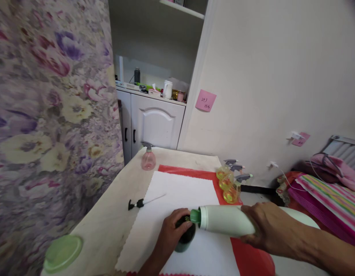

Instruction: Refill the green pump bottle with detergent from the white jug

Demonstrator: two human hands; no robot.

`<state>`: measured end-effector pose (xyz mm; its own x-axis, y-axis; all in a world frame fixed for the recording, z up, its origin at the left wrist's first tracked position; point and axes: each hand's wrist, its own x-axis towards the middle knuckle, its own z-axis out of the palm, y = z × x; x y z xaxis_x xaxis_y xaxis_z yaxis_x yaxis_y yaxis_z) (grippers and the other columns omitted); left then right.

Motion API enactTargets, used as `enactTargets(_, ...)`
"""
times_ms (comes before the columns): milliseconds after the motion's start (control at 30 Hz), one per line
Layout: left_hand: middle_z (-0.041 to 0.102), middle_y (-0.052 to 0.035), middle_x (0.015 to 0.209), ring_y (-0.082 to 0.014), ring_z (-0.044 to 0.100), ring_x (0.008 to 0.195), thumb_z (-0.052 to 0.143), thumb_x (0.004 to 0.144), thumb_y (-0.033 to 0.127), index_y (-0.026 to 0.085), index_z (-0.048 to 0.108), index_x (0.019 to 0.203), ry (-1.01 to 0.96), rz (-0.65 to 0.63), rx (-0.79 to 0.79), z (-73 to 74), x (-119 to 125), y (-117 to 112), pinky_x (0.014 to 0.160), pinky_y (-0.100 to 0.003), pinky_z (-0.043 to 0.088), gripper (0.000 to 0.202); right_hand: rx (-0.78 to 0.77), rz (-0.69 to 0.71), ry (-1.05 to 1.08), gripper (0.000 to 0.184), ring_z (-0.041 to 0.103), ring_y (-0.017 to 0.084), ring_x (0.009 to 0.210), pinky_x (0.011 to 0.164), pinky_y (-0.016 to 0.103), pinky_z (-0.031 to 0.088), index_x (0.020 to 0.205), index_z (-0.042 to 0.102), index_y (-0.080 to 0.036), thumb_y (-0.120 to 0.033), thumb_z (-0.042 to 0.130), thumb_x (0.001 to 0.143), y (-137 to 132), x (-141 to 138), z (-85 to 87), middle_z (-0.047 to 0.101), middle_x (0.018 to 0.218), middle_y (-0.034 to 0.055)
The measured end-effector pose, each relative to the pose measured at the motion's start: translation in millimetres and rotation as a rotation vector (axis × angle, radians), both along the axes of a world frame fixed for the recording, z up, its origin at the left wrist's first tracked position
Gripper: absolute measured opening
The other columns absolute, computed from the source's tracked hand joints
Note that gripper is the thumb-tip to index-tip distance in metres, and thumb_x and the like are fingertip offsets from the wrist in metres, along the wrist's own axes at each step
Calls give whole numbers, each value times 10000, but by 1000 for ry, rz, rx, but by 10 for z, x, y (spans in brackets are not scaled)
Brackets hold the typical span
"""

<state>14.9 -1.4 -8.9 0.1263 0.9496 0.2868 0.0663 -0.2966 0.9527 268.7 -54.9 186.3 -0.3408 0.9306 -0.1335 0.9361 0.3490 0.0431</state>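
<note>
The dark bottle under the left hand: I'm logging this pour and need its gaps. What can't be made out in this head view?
- Dark bottle: the left hand covers most of it, so shape and fill level are hidden.
- Whether liquid flows from the white bottle, tipped by the right hand: its green neck meets the dark bottle behind the fingers.
- Pink note: writing too small.
- Green lid: partly cut off by the bottom edge.

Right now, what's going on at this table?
A person is tipping a large white bottle on its side with the right hand, its green spout meeting the mouth of a small dark bottle that the left hand steadies on a white cloth. A black pump sprayer head lies loose nearby. Three yellow spray bottles and a pink one stand farther back.
</note>
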Motion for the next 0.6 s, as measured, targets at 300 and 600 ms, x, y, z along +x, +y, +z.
enactTargets(300, 755, -85, 1076, -269, 668, 1042, 675, 738, 227, 243, 744, 935, -1, 14, 0, 16, 1, -3, 985, -427, 484, 210, -10, -18, -27, 227, 690, 320, 732, 585, 325, 336, 866, 658, -221, -388, 634, 715, -11, -40, 42, 752, 796, 95)
enactTargets(600, 754, -68, 1063, -254, 668, 1036, 681, 742, 227, 248, 743, 935, 5, 8, 5, 0, 1, 0, 975, -393, 486, 204, 8, 1, -18, 195, 687, 293, 696, 572, 308, 315, 850, 653, -226, -364, 633, 713, -15, -22, 30, 745, 766, 78)
